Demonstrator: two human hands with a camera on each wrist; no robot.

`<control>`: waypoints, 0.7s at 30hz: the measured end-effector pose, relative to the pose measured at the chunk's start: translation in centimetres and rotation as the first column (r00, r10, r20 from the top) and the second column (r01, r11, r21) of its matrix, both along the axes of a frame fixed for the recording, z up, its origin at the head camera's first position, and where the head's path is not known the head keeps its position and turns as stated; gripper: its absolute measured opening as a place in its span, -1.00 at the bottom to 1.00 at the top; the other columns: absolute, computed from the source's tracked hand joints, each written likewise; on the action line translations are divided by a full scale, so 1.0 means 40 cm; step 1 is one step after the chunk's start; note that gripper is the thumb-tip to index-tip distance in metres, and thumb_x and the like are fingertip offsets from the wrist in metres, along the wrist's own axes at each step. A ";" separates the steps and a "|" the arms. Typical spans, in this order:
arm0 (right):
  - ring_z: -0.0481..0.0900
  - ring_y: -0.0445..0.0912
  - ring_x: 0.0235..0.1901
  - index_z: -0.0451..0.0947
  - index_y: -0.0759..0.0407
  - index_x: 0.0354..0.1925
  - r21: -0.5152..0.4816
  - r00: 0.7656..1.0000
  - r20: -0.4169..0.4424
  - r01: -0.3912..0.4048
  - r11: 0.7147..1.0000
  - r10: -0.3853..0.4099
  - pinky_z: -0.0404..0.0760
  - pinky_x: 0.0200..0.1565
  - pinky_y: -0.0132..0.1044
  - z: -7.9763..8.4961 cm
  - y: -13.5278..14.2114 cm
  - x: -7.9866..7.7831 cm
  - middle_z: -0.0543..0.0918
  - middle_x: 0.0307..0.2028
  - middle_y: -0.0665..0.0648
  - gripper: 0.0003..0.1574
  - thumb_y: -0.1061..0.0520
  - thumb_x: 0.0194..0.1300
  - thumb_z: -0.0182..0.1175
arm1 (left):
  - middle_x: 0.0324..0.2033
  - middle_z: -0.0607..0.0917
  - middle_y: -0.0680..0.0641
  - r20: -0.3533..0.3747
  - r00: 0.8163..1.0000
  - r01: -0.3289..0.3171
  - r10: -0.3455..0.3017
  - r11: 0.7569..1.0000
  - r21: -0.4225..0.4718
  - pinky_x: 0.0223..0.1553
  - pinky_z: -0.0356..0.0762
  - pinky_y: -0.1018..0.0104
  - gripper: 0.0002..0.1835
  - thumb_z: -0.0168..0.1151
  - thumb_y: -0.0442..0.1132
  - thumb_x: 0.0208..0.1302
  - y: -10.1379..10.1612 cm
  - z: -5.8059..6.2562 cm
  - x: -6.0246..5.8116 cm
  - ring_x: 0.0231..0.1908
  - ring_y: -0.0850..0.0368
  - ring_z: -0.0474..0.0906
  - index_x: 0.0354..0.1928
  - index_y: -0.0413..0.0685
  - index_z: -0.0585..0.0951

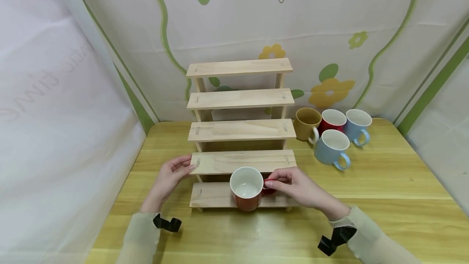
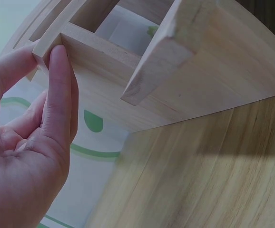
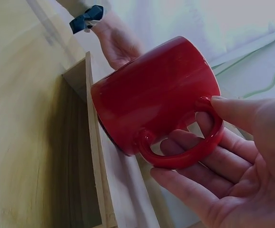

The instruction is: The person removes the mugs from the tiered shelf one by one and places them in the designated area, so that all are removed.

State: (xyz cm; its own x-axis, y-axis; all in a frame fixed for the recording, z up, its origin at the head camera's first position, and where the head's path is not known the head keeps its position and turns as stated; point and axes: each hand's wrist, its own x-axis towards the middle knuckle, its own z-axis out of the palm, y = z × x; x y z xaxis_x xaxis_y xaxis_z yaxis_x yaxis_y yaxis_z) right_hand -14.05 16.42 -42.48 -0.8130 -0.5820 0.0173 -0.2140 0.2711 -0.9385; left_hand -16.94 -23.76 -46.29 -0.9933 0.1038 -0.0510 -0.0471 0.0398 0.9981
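A tiered wooden shelf (image 1: pixel 242 130) stands against the back cloth. My left hand (image 1: pixel 173 176) pinches the left end of its second board from the bottom; the left wrist view shows thumb and index finger (image 2: pixel 59 90) on either side of the board's corner. With my right hand (image 1: pixel 296 184) I hold a red mug (image 1: pixel 247 202) by its handle, white inside and upright at the lowest board (image 1: pixel 212 195). In the right wrist view the handle (image 3: pixel 190 156) lies between thumb and fingers, and the mug's base is right at the board.
Right of the shelf stand a brown mug (image 1: pixel 305 127) with a white handle, another red mug (image 1: pixel 327 125), a blue mug (image 1: pixel 354 129) and a second blue mug (image 1: pixel 326 150) in front. A wooden table (image 1: pixel 395 190) carries everything. Patterned cloth (image 1: pixel 234 20) hangs behind and at the sides.
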 end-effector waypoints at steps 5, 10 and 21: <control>0.71 0.03 -0.20 0.72 0.18 -0.14 -0.012 1.000 -0.009 0.016 1.000 -0.016 0.66 -0.13 -0.30 0.015 0.008 0.005 0.76 -0.23 0.14 -0.80 0.09 0.49 0.24 | -0.06 0.63 -0.16 0.005 1.000 -0.003 0.003 1.000 -0.003 -0.01 0.69 0.15 -0.50 0.31 -0.43 0.37 0.001 0.000 0.000 -0.17 0.16 0.65 0.28 -0.50 0.44; 0.71 -0.01 -0.19 0.72 0.15 -0.12 -0.048 0.999 -0.032 0.035 0.998 -0.036 0.67 -0.13 -0.29 0.046 0.026 0.013 0.77 -0.22 0.10 -0.84 0.12 0.49 0.24 | -0.05 0.63 -0.16 0.003 1.000 -0.001 0.001 1.000 -0.009 0.01 0.68 0.14 -0.50 0.31 -0.42 0.38 -0.001 0.002 0.001 -0.15 0.16 0.64 0.28 -0.50 0.44; 0.74 -0.03 -0.23 0.68 0.32 -0.12 -0.155 0.985 -0.102 0.121 0.980 -0.138 0.75 -0.13 -0.17 0.131 0.083 0.036 0.76 -0.23 0.18 -0.87 0.29 0.46 0.22 | -0.06 0.63 -0.17 0.010 1.000 0.000 0.000 1.000 0.004 0.00 0.68 0.17 -0.49 0.30 -0.43 0.38 0.002 0.003 0.003 -0.14 0.15 0.63 0.28 -0.52 0.43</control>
